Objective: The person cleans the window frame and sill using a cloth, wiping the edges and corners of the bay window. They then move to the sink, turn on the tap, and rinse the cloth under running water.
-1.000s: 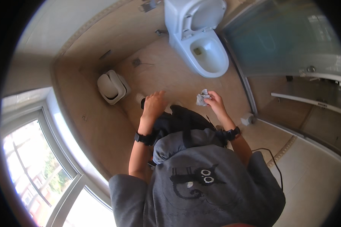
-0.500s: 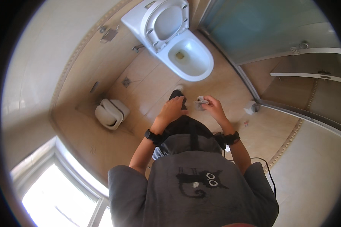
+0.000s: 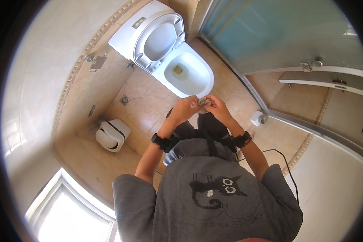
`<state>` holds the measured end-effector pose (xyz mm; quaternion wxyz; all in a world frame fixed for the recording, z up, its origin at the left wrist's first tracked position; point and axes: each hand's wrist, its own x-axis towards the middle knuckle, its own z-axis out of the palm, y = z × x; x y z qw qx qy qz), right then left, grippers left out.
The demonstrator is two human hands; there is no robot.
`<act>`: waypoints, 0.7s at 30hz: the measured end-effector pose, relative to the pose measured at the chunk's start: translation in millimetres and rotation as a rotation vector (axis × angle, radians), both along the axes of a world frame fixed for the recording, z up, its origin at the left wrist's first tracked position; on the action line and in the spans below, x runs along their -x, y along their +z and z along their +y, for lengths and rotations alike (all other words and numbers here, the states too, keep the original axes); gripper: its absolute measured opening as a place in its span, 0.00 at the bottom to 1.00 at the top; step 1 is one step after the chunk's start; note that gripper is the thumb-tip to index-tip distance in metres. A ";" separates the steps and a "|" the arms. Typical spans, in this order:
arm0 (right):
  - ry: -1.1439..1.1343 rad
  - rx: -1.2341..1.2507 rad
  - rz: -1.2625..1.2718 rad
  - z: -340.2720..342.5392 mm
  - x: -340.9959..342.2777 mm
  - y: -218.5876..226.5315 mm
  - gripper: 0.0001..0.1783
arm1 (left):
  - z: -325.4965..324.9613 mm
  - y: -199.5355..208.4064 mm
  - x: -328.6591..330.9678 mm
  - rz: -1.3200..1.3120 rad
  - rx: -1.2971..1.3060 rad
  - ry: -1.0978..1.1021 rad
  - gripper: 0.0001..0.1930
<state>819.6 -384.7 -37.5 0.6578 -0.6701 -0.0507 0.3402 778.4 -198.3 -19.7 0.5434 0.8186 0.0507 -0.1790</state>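
Both hands meet in front of my body, just below the near rim of the white toilet. A small crumpled grey-white wad is between them; whether it is cloth or paper I cannot tell. My right hand pinches it from the right. From the other side, my left hand has its fingertips closed on its left edge. The toilet's lid and seat stand raised, and a yellowish-brown patch shows at the bottom of the bowl.
A white lidded bin stands by the left wall, near a floor drain. On the right are a glass shower door and a small white round-fronted object on the floor. A black cable runs beside my right arm.
My left hand has come over to the wad that only my right hand held before. Both hands are now together. The view has shifted, with the toilet lower and further left.
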 end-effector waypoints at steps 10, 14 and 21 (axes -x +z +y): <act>0.501 0.193 -0.129 -109.9 -111.4 -34.7 0.12 | -144.8 -27.4 -46.8 0.085 -0.198 0.366 0.16; 0.671 0.271 -0.250 -172.1 -162.3 -67.3 0.10 | -233.2 -31.8 -65.4 -0.074 -0.299 0.635 0.15; 1.011 0.306 0.035 -236.9 -215.0 -59.3 0.08 | -340.3 -10.3 -33.1 0.036 -0.335 0.878 0.14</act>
